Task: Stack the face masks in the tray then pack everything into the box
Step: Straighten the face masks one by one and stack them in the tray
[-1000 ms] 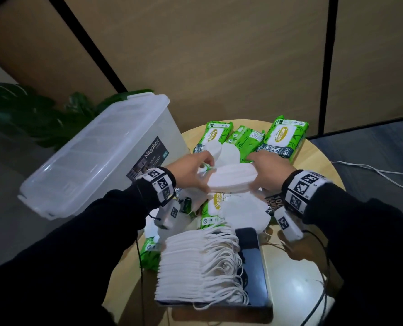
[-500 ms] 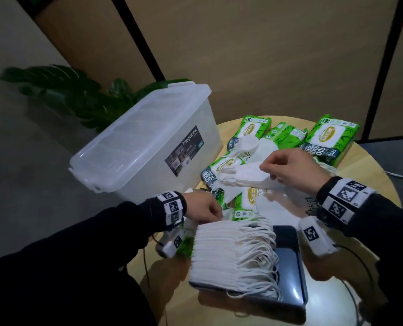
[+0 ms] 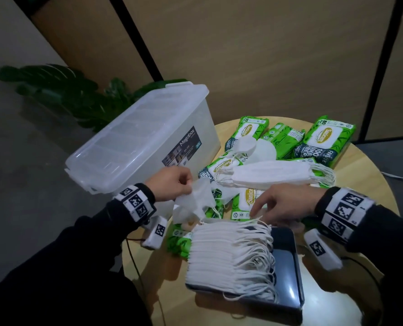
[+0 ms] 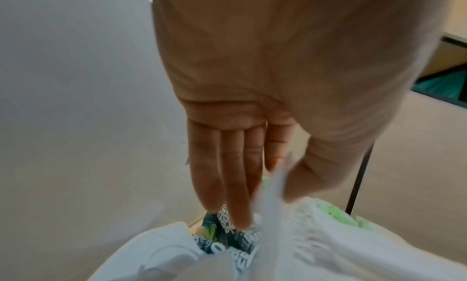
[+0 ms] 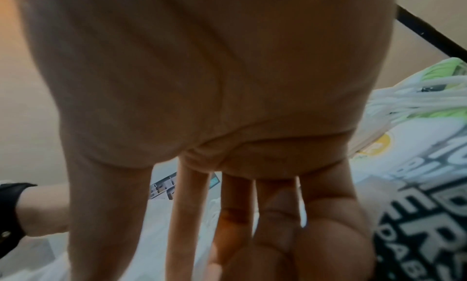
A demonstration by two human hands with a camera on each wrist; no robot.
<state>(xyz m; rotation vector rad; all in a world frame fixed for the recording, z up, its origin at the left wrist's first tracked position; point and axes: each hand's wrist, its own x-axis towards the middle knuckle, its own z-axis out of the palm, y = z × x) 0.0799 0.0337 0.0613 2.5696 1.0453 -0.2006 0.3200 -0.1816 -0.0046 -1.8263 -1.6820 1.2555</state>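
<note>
A tall stack of white face masks [image 3: 228,255] fills the left part of the dark tray [image 3: 287,252] at the table's front. My left hand [image 3: 188,187] hovers beside the clear lidded box [image 3: 137,142]. Its thumb and forefinger pinch a crumpled white face mask [image 3: 195,201], seen close in the left wrist view as a thin white sheet [image 4: 270,195] under the left hand [image 4: 275,177]. My right hand [image 3: 257,208] reaches with straight fingers [image 5: 227,235] to the far edge of the stack and holds nothing. A separate bundle of masks [image 3: 266,175] lies across the green wipe packs.
Several green wipe packs [image 3: 325,142] cover the far half of the round wooden table [image 3: 365,189]. The box, its lid closed, stands at the table's left edge. A leafy plant [image 3: 66,95] is behind it. A white cable [image 3: 398,178] runs on the floor at right.
My right hand let go of the mask bundle, which now lies on the wipe packs, and dropped to the stack. My left hand left the stack and lifted a loose mask.
</note>
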